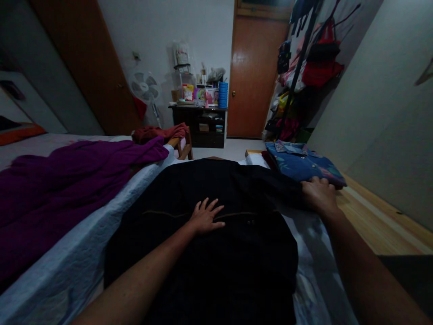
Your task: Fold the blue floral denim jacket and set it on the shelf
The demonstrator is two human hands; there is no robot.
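A black long-sleeved garment (pixel 209 271), perhaps a jacket or shirt, lies spread on the bed, with a thin light line across its upper part. My left hand (pixel 205 217) rests flat on it near that line, fingers spread. At the right, my right hand (pixel 320 195) is closed on the end of the garment's right sleeve, which is stretched out sideways. The fingertips are partly hidden. Just beyond that hand sits a folded blue patterned shirt (pixel 301 160) with a collar, on top of other folded cloth.
Purple cloth (pixel 77 176) covers the bed's left side, with reddish cloth (pixel 158 132) beyond it. A pale mattress edge (pixel 101 234) runs alongside the garment. Further back stand a white fan (pixel 145 88), a dark cabinet (pixel 198 128) and a wooden door (pixel 259 76). Bags (pixel 323 67) hang at right.
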